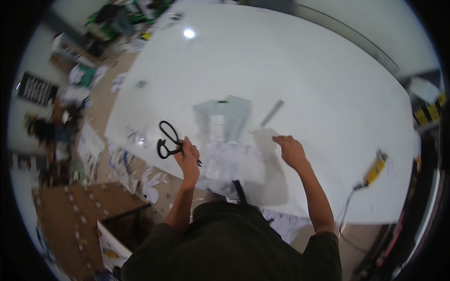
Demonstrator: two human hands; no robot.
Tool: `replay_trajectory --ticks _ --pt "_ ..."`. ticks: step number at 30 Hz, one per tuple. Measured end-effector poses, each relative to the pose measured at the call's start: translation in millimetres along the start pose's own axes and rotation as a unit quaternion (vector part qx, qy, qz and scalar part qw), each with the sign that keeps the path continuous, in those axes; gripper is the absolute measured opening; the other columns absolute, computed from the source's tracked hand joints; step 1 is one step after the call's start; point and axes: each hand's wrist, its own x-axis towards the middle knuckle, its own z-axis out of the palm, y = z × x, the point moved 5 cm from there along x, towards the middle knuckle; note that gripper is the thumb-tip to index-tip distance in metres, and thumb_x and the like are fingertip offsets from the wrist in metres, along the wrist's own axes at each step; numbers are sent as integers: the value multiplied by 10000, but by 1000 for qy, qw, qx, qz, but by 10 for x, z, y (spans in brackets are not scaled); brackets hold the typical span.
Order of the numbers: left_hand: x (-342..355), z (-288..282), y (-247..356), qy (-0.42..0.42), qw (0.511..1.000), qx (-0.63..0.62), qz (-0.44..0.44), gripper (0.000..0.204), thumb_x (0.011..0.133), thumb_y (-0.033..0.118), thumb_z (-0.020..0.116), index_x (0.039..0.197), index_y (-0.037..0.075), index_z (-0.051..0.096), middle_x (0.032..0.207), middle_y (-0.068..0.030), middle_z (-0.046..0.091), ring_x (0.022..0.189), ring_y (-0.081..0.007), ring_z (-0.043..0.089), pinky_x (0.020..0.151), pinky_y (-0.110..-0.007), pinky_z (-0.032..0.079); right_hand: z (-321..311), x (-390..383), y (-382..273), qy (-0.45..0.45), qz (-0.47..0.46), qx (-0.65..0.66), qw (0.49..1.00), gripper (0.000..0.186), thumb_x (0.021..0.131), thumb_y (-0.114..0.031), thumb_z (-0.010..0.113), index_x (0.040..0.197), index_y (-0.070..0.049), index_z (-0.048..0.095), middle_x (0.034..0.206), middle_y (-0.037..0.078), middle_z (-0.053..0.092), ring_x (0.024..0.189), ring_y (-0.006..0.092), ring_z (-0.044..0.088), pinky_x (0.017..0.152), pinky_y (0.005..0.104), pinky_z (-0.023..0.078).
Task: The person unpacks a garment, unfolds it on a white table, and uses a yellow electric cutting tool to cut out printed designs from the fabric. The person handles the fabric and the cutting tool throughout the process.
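Observation:
My left hand [189, 157] grips black-handled scissors [169, 128], held with the loops up and to the left and the tips pointing toward the lower right. My right hand [288, 147] is closed in a pinch on a thin pale piece [260, 133] that reaches leftward; its exact shape is unclear. Between my hands, pale grey-green sheets [236, 114] lie on the white table [304, 61], with a white strip [217, 129] on them and whitish crumpled material [218, 161] nearer me. A grey straight bar [273, 112] lies just beyond my right hand.
A yellow corded tool [375, 170] lies at the table's right. Paper scraps [150, 185] litter the floor on the left, near a brown cardboard-like surface [70, 220]. Clutter [110, 18] lines the back left, and shelving with yellow-black items [429, 110] stands at the right.

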Motion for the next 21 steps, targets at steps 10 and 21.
replay_trajectory --ticks 10,21 --pt "1031 -2317 766 258 946 166 108 430 1033 272 659 683 143 446 573 91 385 494 -25 345 453 -246 258 75 -1673 -189 -445 90 -107 884 408 850 -74 595 1168 -274 754 1102 105 748 1112 322 679 940 460 544" --pt "2204 -4024 691 334 813 447 164 315 922 206 771 768 15 574 696 -40 562 602 -171 487 604 -365 437 -299 2193 -2364 -119 85 212 966 306 965 -111 562 1238 25 597 1030 247 703 932 412 693 838 475 530"
